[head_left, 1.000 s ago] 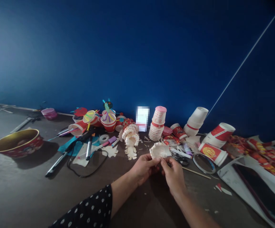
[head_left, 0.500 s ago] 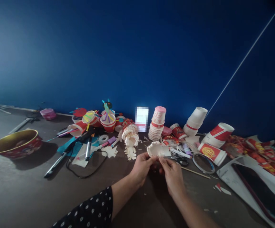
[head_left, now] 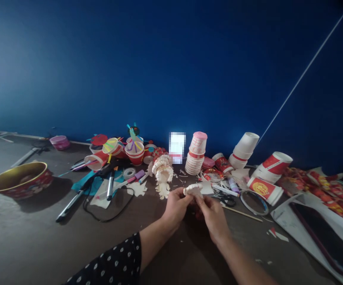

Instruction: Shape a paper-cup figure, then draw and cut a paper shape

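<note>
Between my two hands is a white cut paper piece (head_left: 194, 189) with a scalloped, curled edge. My left hand (head_left: 176, 206) pinches its left lower side, and my right hand (head_left: 211, 213) pinches it from the right. The fingertips of both hands nearly meet under the piece, so its lower part is hidden. Just beyond my left hand lies a ruffled figure of curled white paper (head_left: 162, 172) with a fringed strip at its front. A stack of paper cups (head_left: 195, 156) with a pink top stands upright behind the piece.
Scissors (head_left: 227, 200), a roll of tape (head_left: 254, 202) and a thin stick (head_left: 242, 213) lie to the right, before a phone (head_left: 322, 237). On the left are a glue gun (head_left: 76, 198) with its cord, a marker (head_left: 110, 186) and a gold-rimmed bowl (head_left: 19, 188). Decorated cups (head_left: 135, 152) line the back.
The white paper piece has tilted in my fingers, so its scalloped face now shows as a narrower band. Both hands stay in nearly the same place.
</note>
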### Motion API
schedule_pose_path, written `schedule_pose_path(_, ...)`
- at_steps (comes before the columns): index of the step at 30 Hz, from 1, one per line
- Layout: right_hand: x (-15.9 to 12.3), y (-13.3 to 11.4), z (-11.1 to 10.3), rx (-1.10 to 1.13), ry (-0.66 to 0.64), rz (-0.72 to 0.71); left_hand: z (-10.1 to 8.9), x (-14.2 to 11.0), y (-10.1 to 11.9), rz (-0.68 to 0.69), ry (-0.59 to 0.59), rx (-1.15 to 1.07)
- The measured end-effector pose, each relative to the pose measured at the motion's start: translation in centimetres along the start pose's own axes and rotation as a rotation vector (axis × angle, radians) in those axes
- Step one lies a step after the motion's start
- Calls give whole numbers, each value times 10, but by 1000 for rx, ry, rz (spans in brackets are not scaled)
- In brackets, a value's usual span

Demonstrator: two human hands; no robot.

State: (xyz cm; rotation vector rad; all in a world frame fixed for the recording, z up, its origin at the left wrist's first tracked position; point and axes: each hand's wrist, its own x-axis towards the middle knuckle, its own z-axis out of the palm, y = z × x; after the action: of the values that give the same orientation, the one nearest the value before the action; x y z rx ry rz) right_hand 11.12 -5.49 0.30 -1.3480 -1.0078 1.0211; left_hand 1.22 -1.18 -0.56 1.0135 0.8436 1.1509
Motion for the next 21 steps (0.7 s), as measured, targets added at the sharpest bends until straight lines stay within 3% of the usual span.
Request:
schedule_pose_path(8,0,2,0,5,-84,-10,-2,5,3,-81,32,-138)
schedule_pose_path(21,3,6,-1,-35,-65,-7,-6,9,1,-118,62,-269)
